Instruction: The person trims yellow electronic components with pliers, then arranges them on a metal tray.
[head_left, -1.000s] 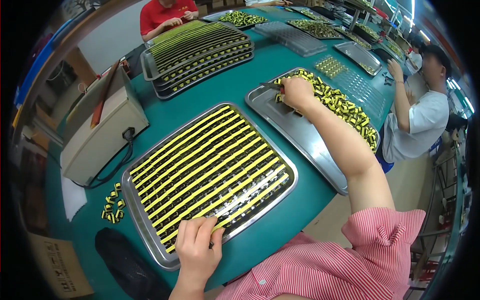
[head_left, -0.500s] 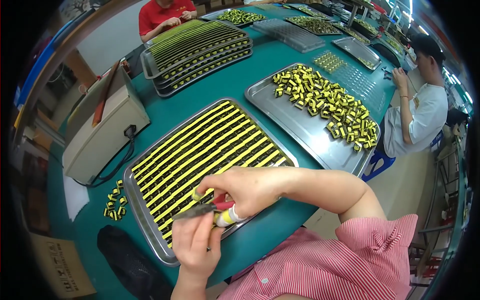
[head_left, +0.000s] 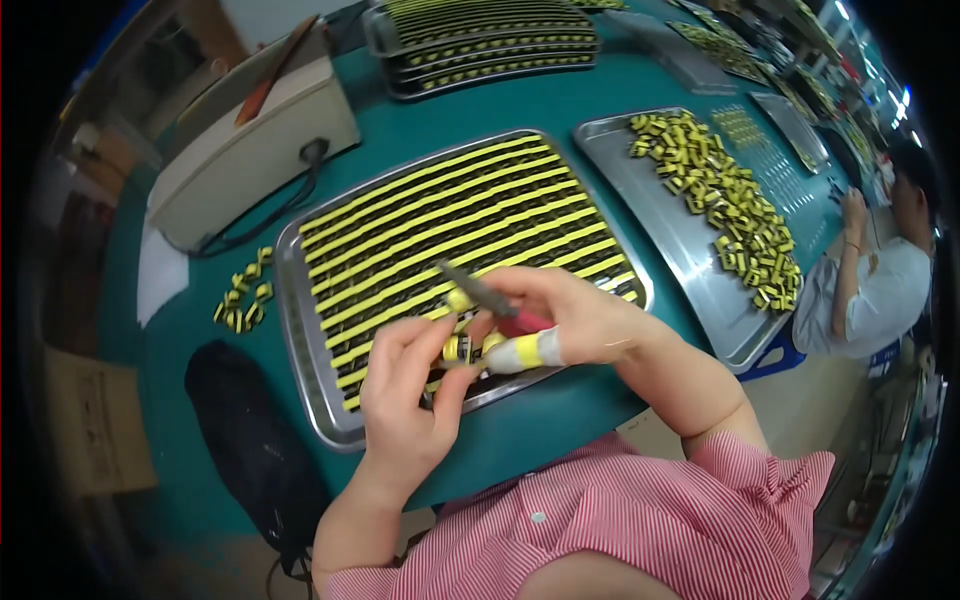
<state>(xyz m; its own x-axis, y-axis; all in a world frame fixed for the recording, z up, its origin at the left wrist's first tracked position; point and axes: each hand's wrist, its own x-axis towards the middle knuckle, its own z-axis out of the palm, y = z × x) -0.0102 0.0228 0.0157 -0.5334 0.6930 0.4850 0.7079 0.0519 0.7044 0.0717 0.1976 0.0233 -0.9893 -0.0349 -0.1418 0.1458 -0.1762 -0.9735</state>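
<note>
My left hand (head_left: 405,395) is closed, its thumb and fingers pinching a small yellow-and-black coil part (head_left: 458,349). My right hand (head_left: 575,315) grips red-handled pliers (head_left: 492,296), their grey jaws pointing up and left. White and yellow tape wraps my right thumb, which sits close beside the part, and a yellow wrap covers a fingertip. Both hands are over the near edge of a metal tray (head_left: 296,330). Rows of yellow-topped black parts (head_left: 450,215) fill that tray. The fingers hide some of the held part.
To the right lies a tray (head_left: 665,255) with a heap of loose parts (head_left: 720,190). Several loose parts (head_left: 240,295) and a black pouch (head_left: 250,440) lie left. A beige box-shaped device (head_left: 255,150) with a cord and stacked full trays (head_left: 490,50) stand behind. A person (head_left: 870,270) sits at right.
My view has shifted, so the trays appear higher. The pliers' jaws have swung from over my left fingers to pointing up and left, and the part between my left fingers now shows.
</note>
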